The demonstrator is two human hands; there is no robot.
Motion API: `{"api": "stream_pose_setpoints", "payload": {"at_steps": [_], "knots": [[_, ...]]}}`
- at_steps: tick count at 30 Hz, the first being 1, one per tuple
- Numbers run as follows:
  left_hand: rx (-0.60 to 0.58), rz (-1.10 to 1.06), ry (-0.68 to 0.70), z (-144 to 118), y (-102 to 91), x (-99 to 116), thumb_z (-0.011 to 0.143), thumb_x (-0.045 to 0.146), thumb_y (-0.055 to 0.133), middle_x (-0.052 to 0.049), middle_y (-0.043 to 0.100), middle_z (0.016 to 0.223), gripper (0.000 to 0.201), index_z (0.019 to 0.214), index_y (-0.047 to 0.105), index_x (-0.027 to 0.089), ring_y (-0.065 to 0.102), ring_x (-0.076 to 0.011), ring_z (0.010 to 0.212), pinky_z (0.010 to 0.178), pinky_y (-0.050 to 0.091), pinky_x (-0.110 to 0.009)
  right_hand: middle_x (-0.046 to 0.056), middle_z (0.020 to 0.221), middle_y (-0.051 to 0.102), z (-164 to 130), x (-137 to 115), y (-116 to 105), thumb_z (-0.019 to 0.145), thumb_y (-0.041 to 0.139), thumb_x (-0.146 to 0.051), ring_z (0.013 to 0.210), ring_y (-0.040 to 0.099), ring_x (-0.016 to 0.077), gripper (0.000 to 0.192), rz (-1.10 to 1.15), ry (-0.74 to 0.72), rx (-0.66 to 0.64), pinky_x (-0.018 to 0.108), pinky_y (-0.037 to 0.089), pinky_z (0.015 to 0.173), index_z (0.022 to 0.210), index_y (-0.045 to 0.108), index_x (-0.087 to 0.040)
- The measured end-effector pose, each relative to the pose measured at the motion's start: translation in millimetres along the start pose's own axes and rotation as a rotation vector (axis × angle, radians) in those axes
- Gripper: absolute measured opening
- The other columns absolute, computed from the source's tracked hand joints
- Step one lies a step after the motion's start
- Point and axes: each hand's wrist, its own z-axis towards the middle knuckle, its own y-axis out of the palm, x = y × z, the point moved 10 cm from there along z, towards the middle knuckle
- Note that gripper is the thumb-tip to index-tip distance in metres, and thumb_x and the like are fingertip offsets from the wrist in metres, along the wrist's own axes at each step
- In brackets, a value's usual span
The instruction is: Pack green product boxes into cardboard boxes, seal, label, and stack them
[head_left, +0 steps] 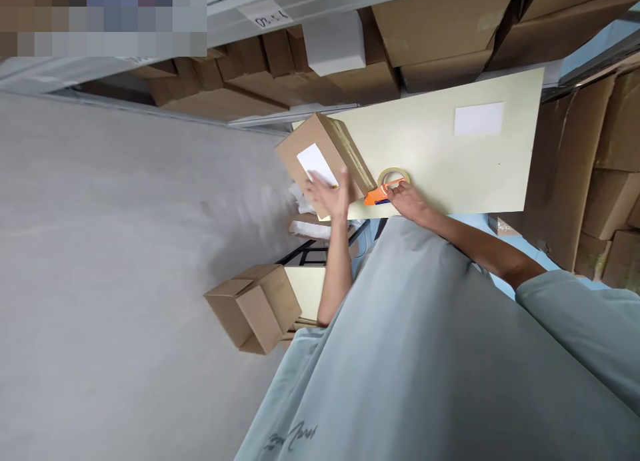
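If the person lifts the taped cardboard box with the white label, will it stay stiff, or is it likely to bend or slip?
The cardboard box probably stays stiff: its flaps look closed and taped, its edges straight. It seems light for its size, since the left hand alone rests on it as it sits tilted at the table edge. Smooth cardboard may slip; the right hand is on the tape dispenser.

We cannot read the box's label point(316, 163), partly hidden under our left hand point(327, 194). Our right hand point(407, 200) covers part of the tape dispenser point(387, 186).
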Motion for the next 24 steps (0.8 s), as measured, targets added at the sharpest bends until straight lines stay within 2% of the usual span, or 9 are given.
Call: {"api": "stream_pose_setpoints", "payload": {"at_steps": [2,4,8,12,15,17,19,21,24], "knots": [[0.141,0.131,-0.045,-1.4,16.0,10.1,0.086,0.056,0.092,-0.028,0.0,0.193,0.127,0.183,0.023,0.013,-0.009,-0.0509,0.179,0.14,-0.005,-0.076,0.025,0.121,0.083,-2.2,3.7,0.6,0.106,0.034,0.0,0.113,0.076,0.0322,0.049,-0.014,0.02,0.006,0.046,0.039,0.121,0.142,0.067,0.002],[0.181,0.196,-0.012,-4.6,32.4,18.6,0.081,0.045,0.093,-0.022,-0.001,0.194,0.127,0.185,0.024,0.019,-0.011,-0.0498,0.179,0.141,-0.005,-0.076,0.026,0.122,0.083,-6.6,11.2,0.2,0.107,0.033,-0.001,0.114,0.076,0.0331,0.05,-0.023,0.035,0.016,0.046,0.037,0.121,0.145,0.066,0.003],[0.159,0.223,0.055,-6.4,39.1,15.1,0.082,0.038,0.087,-0.017,-0.001,0.195,0.123,0.186,0.023,0.024,-0.011,-0.0483,0.18,0.141,-0.002,-0.077,0.026,0.119,0.082,-31.0,39.3,2.8,0.107,0.036,-0.002,0.108,0.075,0.0329,0.053,-0.023,0.046,0.024,0.046,0.037,0.119,0.154,0.06,0.005],[0.108,0.21,0.076,-6.3,35.2,14.1,0.082,0.04,0.09,-0.015,-0.003,0.195,0.125,0.186,0.022,0.024,-0.015,-0.0481,0.179,0.141,-0.006,-0.077,0.025,0.11,0.083,-81.3,96.7,5.4,0.113,0.042,-0.017,0.103,0.073,0.0343,0.048,-0.063,0.133,0.035,0.048,0.042,0.111,0.151,0.063,0.004],[-0.001,0.189,0.114,-14.7,41.9,25.0,0.082,0.041,0.093,-0.015,-0.004,0.195,0.127,0.186,0.022,0.022,-0.021,-0.0477,0.178,0.142,-0.002,-0.077,0.024,0.106,0.083,-104.8,135.2,-0.2,0.116,0.045,-0.027,0.102,0.074,0.0356,0.046,-0.105,0.18,0.069,0.05,0.045,0.109,0.143,0.067,0.002],[-0.089,0.16,0.15,-24.8,46.5,33.0,0.083,0.042,0.093,-0.015,-0.002,0.196,0.124,0.185,0.025,0.023,-0.021,-0.0473,0.178,0.142,0.004,-0.077,0.023,0.106,0.083,-100.3,147.6,-8.6,0.118,0.042,-0.028,0.102,0.075,0.0343,0.047,-0.119,0.173,0.115,0.05,0.047,0.11,0.143,0.066,0.003],[-0.158,0.145,0.199,-35.5,46.8,38.5,0.084,0.046,0.093,-0.014,0.002,0.195,0.119,0.183,0.031,0.024,-0.02,-0.0461,0.178,0.142,0.006,-0.077,0.022,0.109,0.083,-82.5,149.6,-17.2,0.12,0.038,-0.027,0.105,0.075,0.0319,0.048,-0.113,0.151,0.152,0.048,0.048,0.112,0.144,0.065,0.004],[-0.211,0.159,0.264,-43.7,42.7,39.7,0.086,0.051,0.091,-0.015,0.006,0.195,0.113,0.181,0.038,0.021,-0.016,-0.0441,0.179,0.142,0.001,-0.075,0.021,0.113,0.083,-59.6,143.2,-23.2,0.119,0.034,-0.022,0.109,0.075,0.0294,0.046,-0.108,0.117,0.155,0.046,0.047,0.115,0.144,0.065,0.003],[-0.313,0.191,0.355,-50.1,31.8,30.2,0.084,0.053,0.092,-0.013,0.011,0.194,0.109,0.177,0.045,0.02,-0.011,-0.039,0.181,0.143,-0.007,-0.068,0.02,0.119,0.084,-32.8,118.9,-24.2,0.111,0.034,-0.007,0.112,0.075,0.0277,0.048,-0.173,0.027,0.094,0.045,0.046,0.118,0.149,0.062,0.002]]}}
